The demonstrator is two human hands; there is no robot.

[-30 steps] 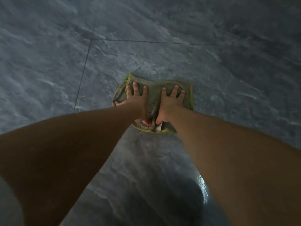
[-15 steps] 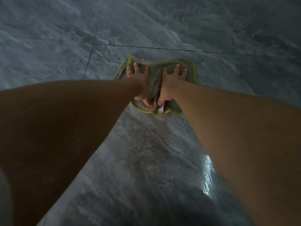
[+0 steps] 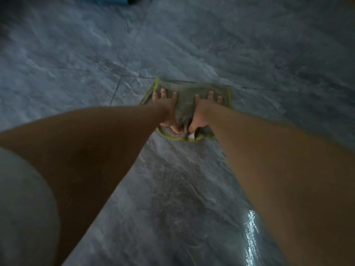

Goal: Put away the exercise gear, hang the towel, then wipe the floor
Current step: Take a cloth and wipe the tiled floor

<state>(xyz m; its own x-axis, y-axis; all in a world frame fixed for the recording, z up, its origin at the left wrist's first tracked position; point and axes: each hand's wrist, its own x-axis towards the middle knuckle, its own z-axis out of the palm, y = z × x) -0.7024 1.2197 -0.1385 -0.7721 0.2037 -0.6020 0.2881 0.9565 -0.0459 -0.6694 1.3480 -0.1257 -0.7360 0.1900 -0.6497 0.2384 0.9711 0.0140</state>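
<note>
Grey floor; cloth under fingers of left hand and right hand

Two hands, left hand and right hand; one cloth; one floor.

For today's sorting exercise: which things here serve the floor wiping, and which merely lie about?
In use: cloth, left hand, right hand, floor.
Lying about: blue thing at the top edge.
</note>
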